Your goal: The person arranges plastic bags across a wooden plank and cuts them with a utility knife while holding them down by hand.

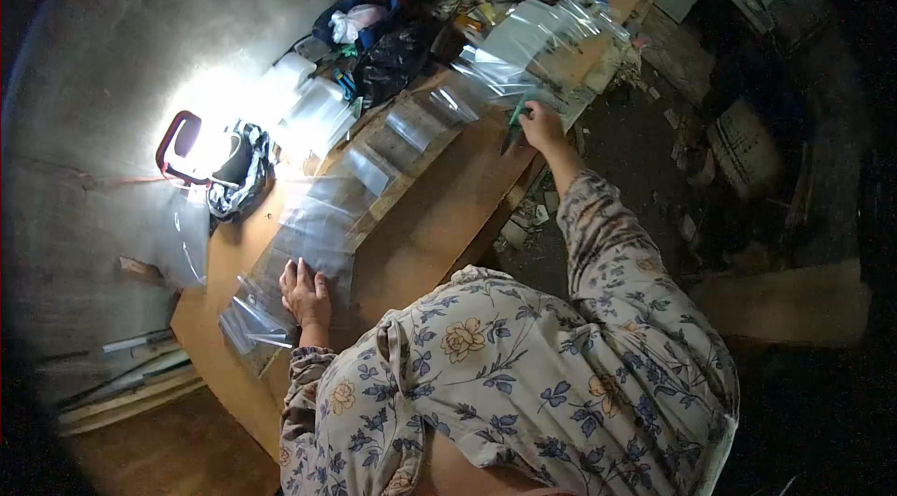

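My left hand (306, 295) lies with its fingers apart on a clear plastic sheet (322, 216), which is spread along the wooden table (439, 188). Beside that hand, at the near end, are crumpled folds of clear plastic (254, 317). Farther up the table, my right hand (542, 127) is closed around a green-handled pointed tool (512, 134). Its dark tip points down at the tabletop; its exact kind is hard to make out. Smaller clear plastic pieces (411, 127) lie in a row between the two hands.
A bright lamp (182, 148) glares by the wall, next to a black-and-white bundle (245, 169). Stacked clear sheets (318, 118) and a black plastic bag (392, 57) line the back. More plastic sheets (523, 38) cover the far end. Debris (654, 113) litters the floor at right.
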Demonstrator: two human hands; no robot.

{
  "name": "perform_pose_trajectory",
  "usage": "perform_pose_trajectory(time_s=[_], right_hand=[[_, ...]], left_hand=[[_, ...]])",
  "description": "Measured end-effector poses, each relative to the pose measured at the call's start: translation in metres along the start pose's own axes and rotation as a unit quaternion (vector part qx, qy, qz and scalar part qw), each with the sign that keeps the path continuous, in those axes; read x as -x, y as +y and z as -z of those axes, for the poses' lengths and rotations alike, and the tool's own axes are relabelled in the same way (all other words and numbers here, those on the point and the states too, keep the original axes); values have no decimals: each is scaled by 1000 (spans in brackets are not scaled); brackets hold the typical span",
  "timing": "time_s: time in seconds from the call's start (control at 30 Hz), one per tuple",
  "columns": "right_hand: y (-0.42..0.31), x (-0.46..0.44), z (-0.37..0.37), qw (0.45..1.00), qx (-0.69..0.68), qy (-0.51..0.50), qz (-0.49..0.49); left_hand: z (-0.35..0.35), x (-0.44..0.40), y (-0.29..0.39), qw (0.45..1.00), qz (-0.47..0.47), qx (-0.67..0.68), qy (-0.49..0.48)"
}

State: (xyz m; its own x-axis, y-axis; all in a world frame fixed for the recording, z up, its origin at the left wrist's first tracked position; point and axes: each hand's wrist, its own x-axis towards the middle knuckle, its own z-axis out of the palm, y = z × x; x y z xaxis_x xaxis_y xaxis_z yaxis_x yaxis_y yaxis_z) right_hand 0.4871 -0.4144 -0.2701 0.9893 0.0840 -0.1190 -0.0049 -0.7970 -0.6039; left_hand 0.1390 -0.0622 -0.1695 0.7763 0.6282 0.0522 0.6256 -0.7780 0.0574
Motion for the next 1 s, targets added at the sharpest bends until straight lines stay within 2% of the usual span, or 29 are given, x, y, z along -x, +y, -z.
perform_pose_trajectory(time_s=[0.1,0.17,0.2,0.23,0.3,0.33,0.43,0.5,0.6,0.7,0.77,0.83,0.9,0.97,1.0], right_hand=[[-11,2,-3,998,41,16,-38],[-16,2,-12,996,-48,7,-74],[-12,2,-6,998,11,-38,-51],[-10,2,-6,998,13,-35,-53],[-13,4,-14,997,20,-20,66],[-25,8,-8,983,168,-17,78],[-35,0,-12,976,211,-25,41],[-33,-10,-11,982,177,-9,64],[-17,-29,-27,986,79,33,143],[-10,-35,-30,975,46,33,215],[-16,-38,-21,981,38,-30,186],[-26,-24,3,978,26,-52,200],[-40,-21,34,973,116,-138,146],[-58,-12,47,981,33,-185,40],[-60,-14,44,982,77,-151,78]], left_hand=[[-5,2,-9,999,-20,24,17],[-12,5,-13,998,-36,44,22],[-7,9,-7,998,-11,60,-5],[-4,12,-5,998,-13,63,-6],[-1,17,-2,999,-8,20,-39],[2,18,0,997,-1,14,-70],[14,23,14,996,-11,-23,-81],[18,22,17,996,-9,-44,-76],[22,23,18,997,-72,-15,-20],[17,22,5,999,-43,17,-4],[11,24,-7,999,-25,29,30],[15,26,-26,997,-17,43,64],[31,27,-39,959,139,245,-14],[64,34,-65,946,169,273,-36],[83,39,-76,932,180,308,-64]])
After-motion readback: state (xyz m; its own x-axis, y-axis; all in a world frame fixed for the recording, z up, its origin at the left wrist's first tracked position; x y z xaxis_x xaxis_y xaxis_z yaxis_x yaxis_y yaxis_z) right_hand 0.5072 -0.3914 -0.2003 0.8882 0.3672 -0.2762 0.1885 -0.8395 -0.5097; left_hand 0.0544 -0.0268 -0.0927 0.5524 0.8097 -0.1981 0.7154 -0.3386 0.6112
